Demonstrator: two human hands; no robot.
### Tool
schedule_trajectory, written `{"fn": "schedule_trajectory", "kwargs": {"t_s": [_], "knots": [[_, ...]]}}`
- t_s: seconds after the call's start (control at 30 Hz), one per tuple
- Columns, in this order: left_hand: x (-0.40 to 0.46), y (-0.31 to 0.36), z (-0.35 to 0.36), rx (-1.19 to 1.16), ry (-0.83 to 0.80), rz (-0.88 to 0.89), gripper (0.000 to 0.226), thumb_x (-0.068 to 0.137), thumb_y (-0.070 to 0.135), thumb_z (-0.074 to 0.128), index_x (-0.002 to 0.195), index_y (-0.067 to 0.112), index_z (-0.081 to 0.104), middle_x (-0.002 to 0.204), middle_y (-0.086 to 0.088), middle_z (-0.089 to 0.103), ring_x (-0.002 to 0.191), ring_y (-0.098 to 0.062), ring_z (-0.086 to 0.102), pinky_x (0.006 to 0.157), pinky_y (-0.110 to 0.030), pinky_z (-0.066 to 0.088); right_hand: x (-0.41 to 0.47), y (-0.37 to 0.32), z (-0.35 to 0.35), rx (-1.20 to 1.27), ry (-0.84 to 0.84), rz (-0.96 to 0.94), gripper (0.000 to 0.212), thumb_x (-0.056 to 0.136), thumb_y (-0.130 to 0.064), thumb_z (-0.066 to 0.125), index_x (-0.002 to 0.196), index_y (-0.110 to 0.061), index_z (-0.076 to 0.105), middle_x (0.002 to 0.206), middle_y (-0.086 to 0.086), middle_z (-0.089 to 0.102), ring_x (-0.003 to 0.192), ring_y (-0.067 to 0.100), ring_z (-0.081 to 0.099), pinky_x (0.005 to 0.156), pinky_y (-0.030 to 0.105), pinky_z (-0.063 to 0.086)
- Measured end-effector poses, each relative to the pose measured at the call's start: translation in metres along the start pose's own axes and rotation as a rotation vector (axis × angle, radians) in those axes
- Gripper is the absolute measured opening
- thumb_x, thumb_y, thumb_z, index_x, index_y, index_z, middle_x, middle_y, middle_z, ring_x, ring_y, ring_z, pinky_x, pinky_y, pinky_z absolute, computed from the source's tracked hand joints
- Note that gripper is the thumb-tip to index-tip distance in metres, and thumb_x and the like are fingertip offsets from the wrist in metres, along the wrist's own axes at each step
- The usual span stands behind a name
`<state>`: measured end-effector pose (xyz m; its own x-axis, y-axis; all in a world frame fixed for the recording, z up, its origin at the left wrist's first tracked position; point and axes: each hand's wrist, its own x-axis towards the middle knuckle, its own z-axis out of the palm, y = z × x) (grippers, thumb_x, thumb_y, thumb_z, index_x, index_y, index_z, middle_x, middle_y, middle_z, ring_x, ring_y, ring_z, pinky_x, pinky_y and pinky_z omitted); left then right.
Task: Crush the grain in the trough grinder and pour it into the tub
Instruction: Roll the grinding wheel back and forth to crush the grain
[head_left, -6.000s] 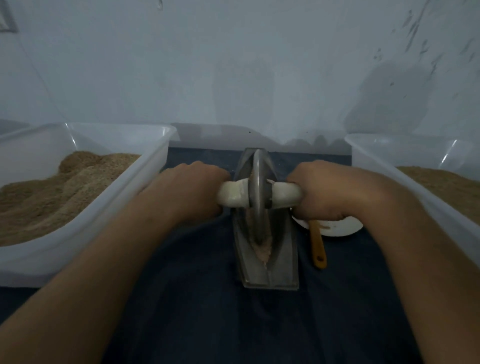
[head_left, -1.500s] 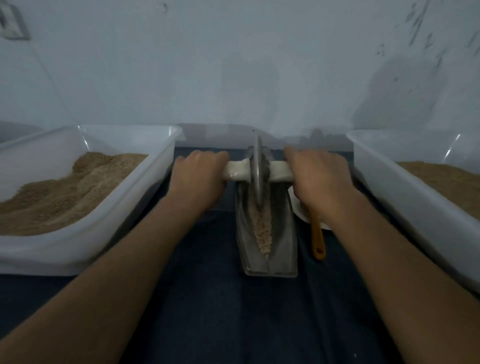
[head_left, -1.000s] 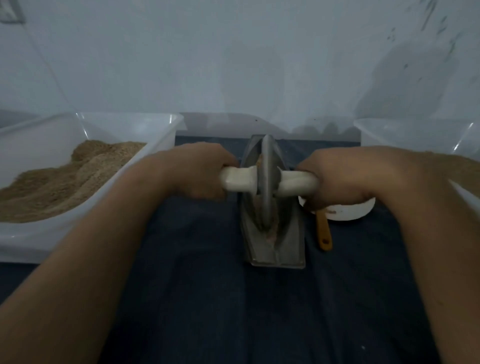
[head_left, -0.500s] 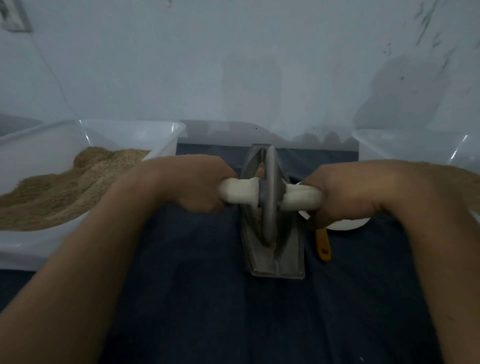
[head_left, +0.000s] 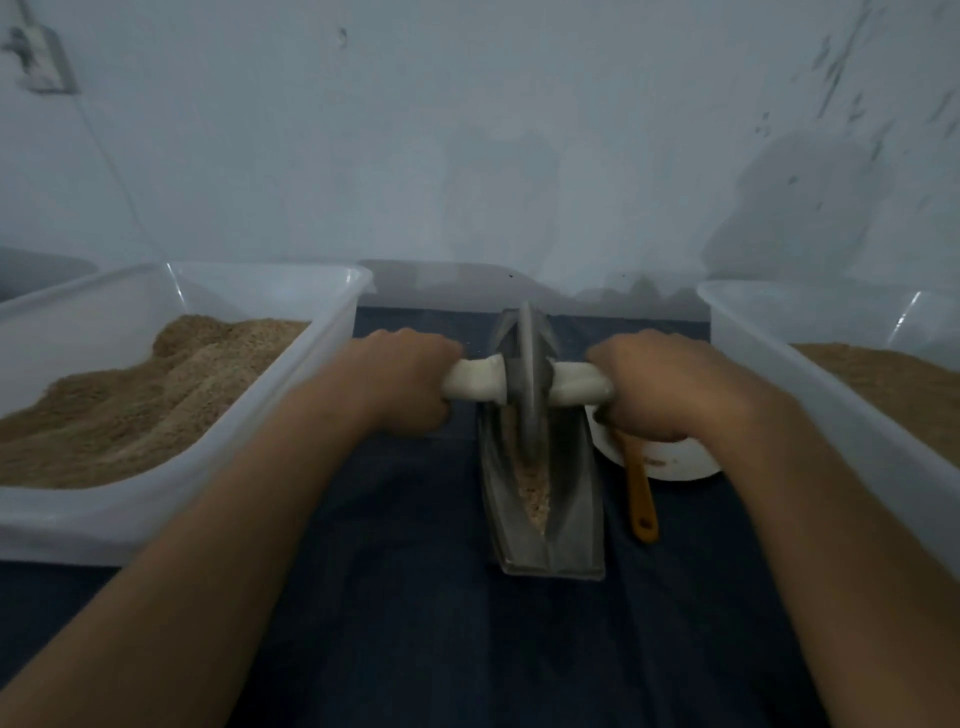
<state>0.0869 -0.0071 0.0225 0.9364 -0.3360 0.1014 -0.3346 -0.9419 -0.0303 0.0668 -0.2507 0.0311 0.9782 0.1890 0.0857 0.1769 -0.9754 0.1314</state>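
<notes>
Grain (head_left: 535, 491) lies in the trough grinder (head_left: 545, 499) mid-counter; both hands, left (head_left: 410, 379) and right (head_left: 660, 384), grip the wheel's handle (head_left: 475, 384). Uneven pressure could tip the narrow trough, spilling grain.

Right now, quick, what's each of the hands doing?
Left hand: closed around the white roller handle.
Right hand: closed around the handle's other end.

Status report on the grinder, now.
Both hands, left and right, grip the wheel handles. Wheel in trough, grain inside. Nothing poured yet. No obstruction.
</notes>
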Motion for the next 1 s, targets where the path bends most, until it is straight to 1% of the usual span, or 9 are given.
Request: {"fn": "schedule_trajectory", "kwargs": {"t_s": [0.1,0.2,0.33,0.43,0.5,0.73,0.8,0.87,1.0], "knots": [[-0.018,-0.003,-0.02,-0.114,-0.272,0.119,0.018,0.084,0.03,0.074,0.086,0.035,0.057,0.09,0.011,0.067,0.08,-0.007,0.064,0.068,-0.028,0.045,-0.022,0.0,-0.02,0.105,-0.285,-0.071,0.013,0.082,-0.026,0.076,0.084,-0.029,0.064,0.083,-0.004,0.069,0.073,0.015,0.066,0.057,0.027,0.046],[-0.023,-0.006,-0.023,-0.127,-0.302,0.161,0.017,0.082,0.03,0.076,0.089,0.034,0.061,0.086,0.012,0.066,0.079,-0.007,0.064,0.07,-0.03,0.049,-0.025,-0.002,-0.024,0.118,-0.299,-0.102,0.014,0.081,-0.026,0.077,0.084,-0.031,0.064,0.083,-0.006,0.069,0.075,0.013,0.066,0.059,0.027,0.048],[0.0,0.004,0.004,-0.005,0.043,-0.011,0.026,0.094,0.024,0.068,0.115,0.029,0.053,0.116,0.0,0.062,0.111,-0.027,0.061,0.092,-0.044,0.051,0.003,-0.006,-0.001,-0.023,0.01,0.028,0.012,0.09,-0.023,0.067,0.094,-0.028,0.057,0.097,-0.001,0.064,0.087,0.019,0.062,0.063,0.032,0.04],[0.011,0.02,0.025,0.187,0.292,-0.137,0.047,0.09,0.015,0.072,0.127,0.02,0.043,0.126,-0.008,0.055,0.12,-0.031,0.053,0.092,-0.047,0.047,0.019,-0.009,0.023,-0.125,0.352,0.126,0.018,0.09,-0.016,0.067,0.104,-0.02,0.057,0.099,0.004,0.065,0.092,0.027,0.063,0.071,0.034,0.04],[0.014,0.022,0.028,0.205,0.338,-0.136,0.048,0.089,0.015,0.073,0.126,0.019,0.042,0.126,-0.007,0.055,0.119,-0.029,0.054,0.09,-0.045,0.047,0.022,-0.008,0.029,-0.142,0.398,0.122,0.019,0.09,-0.014,0.066,0.104,-0.019,0.054,0.099,0.004,0.065,0.091,0.026,0.061,0.07,0.034,0.039],[-0.017,0.002,-0.013,-0.014,-0.19,0.074,0.021,0.087,0.032,0.07,0.099,0.038,0.053,0.099,0.009,0.064,0.091,-0.018,0.064,0.084,-0.039,0.054,-0.021,-0.003,-0.02,0.058,-0.266,-0.048,0.011,0.084,-0.025,0.074,0.089,-0.028,0.064,0.088,-0.003,0.068,0.077,0.014,0.065,0.058,0.027,0.044],[-0.02,-0.001,-0.015,-0.056,-0.244,0.12,0.021,0.086,0.03,0.072,0.092,0.038,0.053,0.092,0.011,0.064,0.084,-0.014,0.064,0.078,-0.037,0.052,-0.025,-0.005,-0.023,0.093,-0.321,-0.069,0.01,0.084,-0.026,0.076,0.09,-0.026,0.067,0.087,-0.004,0.07,0.077,0.014,0.067,0.057,0.024,0.045],[-0.012,-0.002,-0.007,-0.055,-0.166,0.087,0.022,0.086,0.028,0.071,0.096,0.037,0.054,0.096,0.012,0.063,0.09,-0.018,0.065,0.081,-0.039,0.053,-0.017,-0.007,-0.019,0.057,-0.254,-0.048,0.011,0.086,-0.025,0.074,0.089,-0.028,0.064,0.088,-0.005,0.067,0.076,0.013,0.064,0.056,0.025,0.041],[0.014,0.011,0.032,0.086,0.35,-0.074,0.031,0.089,0.02,0.069,0.113,0.025,0.051,0.104,-0.001,0.061,0.101,-0.029,0.063,0.072,-0.04,0.041,0.008,-0.012,0.007,-0.051,0.15,0.109,0.016,0.093,-0.019,0.063,0.105,-0.026,0.055,0.096,-0.001,0.06,0.087,0.023,0.057,0.066,0.034,0.036]]}}
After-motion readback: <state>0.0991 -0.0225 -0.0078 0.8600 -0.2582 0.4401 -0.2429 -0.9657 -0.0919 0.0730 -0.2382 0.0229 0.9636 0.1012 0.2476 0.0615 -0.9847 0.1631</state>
